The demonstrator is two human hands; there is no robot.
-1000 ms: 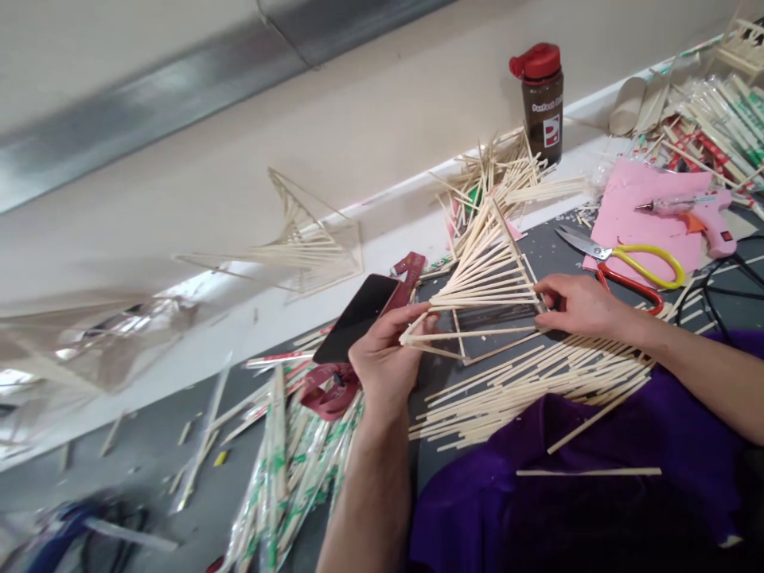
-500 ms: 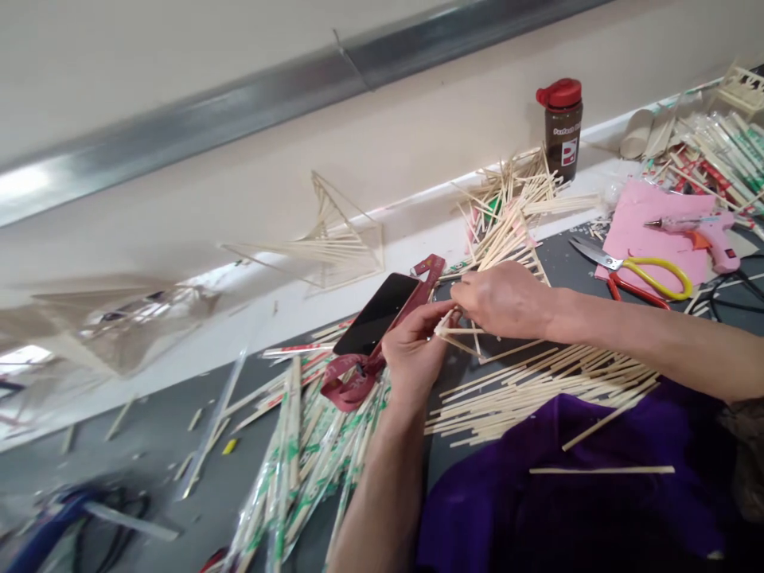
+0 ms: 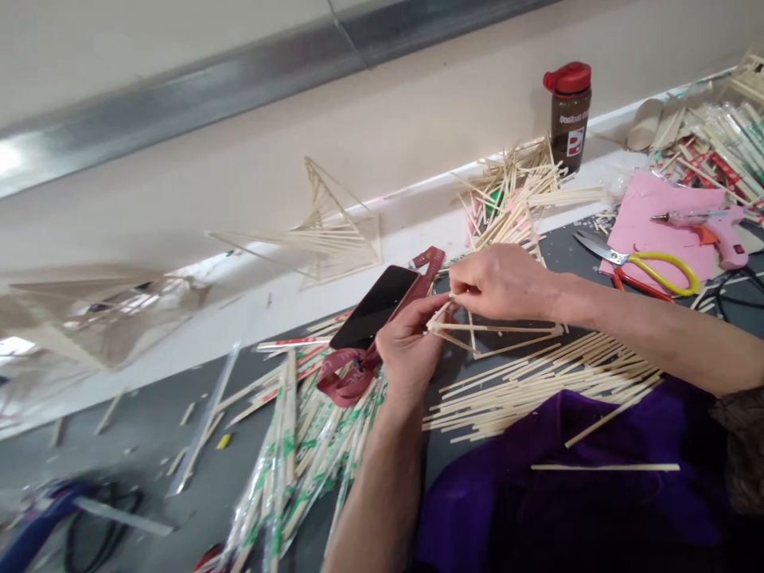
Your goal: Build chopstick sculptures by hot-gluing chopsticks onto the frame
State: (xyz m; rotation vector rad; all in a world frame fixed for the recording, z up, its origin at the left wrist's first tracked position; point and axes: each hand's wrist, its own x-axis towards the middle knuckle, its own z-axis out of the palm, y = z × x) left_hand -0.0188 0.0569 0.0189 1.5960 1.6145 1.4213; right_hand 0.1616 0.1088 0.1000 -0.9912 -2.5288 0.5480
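Between my hands is a small frame of wooden sticks (image 3: 495, 327), joined at its corners. My left hand (image 3: 411, 344) is closed on the frame's left corner, thumb and fingers pinching it. My right hand (image 3: 507, 280) curls over the upper part of the same frame, its fingertips pressed together close to the left hand's; what exactly they pinch is partly hidden. Loose wooden sticks (image 3: 525, 390) lie in a spread below the frame. Beside my left hand lies a black phone (image 3: 375, 306) with a dark red strap (image 3: 346, 382).
Paper-wrapped chopsticks (image 3: 310, 454) lie left of my left forearm. Yellow-handled scissors (image 3: 662, 270) and a pink glue gun (image 3: 710, 227) lie at right, near pink paper. A bottle (image 3: 570, 119) stands by the wall. A stick model (image 3: 334, 231) stands on the ledge; a blue tool (image 3: 48, 525) lies lower left.
The view has shifted slightly. My right hand's fingers have shifted a little at the frame's top, and more of the frame's long stick and right corner now shows beneath it.
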